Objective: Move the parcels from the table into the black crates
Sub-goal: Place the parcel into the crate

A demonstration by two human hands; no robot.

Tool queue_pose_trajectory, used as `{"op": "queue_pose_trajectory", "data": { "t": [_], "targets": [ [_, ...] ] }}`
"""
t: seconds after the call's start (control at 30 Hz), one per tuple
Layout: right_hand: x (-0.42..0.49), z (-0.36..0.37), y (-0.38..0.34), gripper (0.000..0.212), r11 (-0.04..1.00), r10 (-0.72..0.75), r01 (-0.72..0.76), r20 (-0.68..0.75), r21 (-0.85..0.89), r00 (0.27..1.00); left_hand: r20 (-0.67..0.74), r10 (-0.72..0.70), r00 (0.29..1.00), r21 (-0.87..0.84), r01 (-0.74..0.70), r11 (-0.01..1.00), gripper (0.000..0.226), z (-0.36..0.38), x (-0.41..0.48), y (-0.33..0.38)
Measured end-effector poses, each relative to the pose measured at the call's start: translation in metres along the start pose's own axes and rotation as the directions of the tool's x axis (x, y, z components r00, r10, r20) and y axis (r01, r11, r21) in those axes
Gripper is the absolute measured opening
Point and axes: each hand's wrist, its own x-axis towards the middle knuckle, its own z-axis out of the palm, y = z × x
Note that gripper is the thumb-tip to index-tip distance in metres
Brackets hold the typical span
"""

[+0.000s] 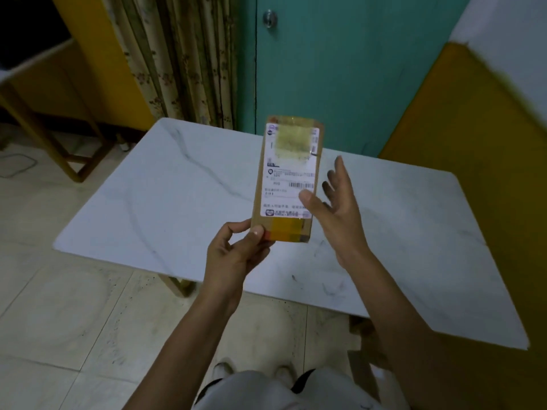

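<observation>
Parcel (288, 179) is riding in the air above the white marble surface (148, 208), a slim brown cardboard packet standing nearly upright with its printed label (291, 199) facing the camera, probably so the label can be read. The left hand (236, 255) is doing the carrying: its grip is clamped on the near left corner, thumb on the front and curled fingers behind, which is leaving the rest of the face uncovered. The right hand (337, 208) is standing just beside the packet's right edge with its fingers straight and spread apart, gripping nothing; only the thumb (307, 199) is reaching the edge of the label, and it looks like a steadying touch against tipping, since one corner pinch is a weak hold on a tall packet. No other parcel is showing on the surface, and no black crate is showing anywhere in view, so the drop-off point is lying out of sight. Beyond the far edge a green door (340, 69) and a flowered curtain (183, 54) are closing off the room.
</observation>
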Motion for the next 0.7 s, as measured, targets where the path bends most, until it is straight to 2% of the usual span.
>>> {"op": "queue_pose_trajectory", "data": {
  "t": [0.1,0.17,0.23,0.33,0.7],
  "targets": [
    [-0.011,-0.019,0.020,0.098,0.996,0.040,-0.052,0.169,0.067,0.985,0.013,0.066,0.998,-0.009,-0.066,0.998,0.022,0.020,-0.005,0.003],
    [-0.014,-0.029,0.031,0.090,0.996,0.038,-0.055,0.234,0.069,0.972,0.029,0.090,0.995,0.022,-0.091,0.996,0.027,0.031,-0.011,0.001],
    [-0.017,-0.038,0.036,0.081,0.992,0.035,-0.063,0.236,0.113,0.971,0.038,0.098,0.994,0.055,-0.100,0.993,0.029,0.040,-0.016,-0.006],
    [-0.020,-0.053,0.043,0.078,0.984,0.040,-0.080,0.237,0.160,0.971,0.045,0.080,0.996,0.058,-0.083,0.995,0.033,0.051,-0.025,-0.018],
    [-0.029,-0.072,0.055,0.085,0.980,0.052,-0.101,0.263,0.174,0.963,0.003,0.092,0.996,0.060,-0.092,0.994,0.034,0.066,-0.041,-0.038]
  ]
}}
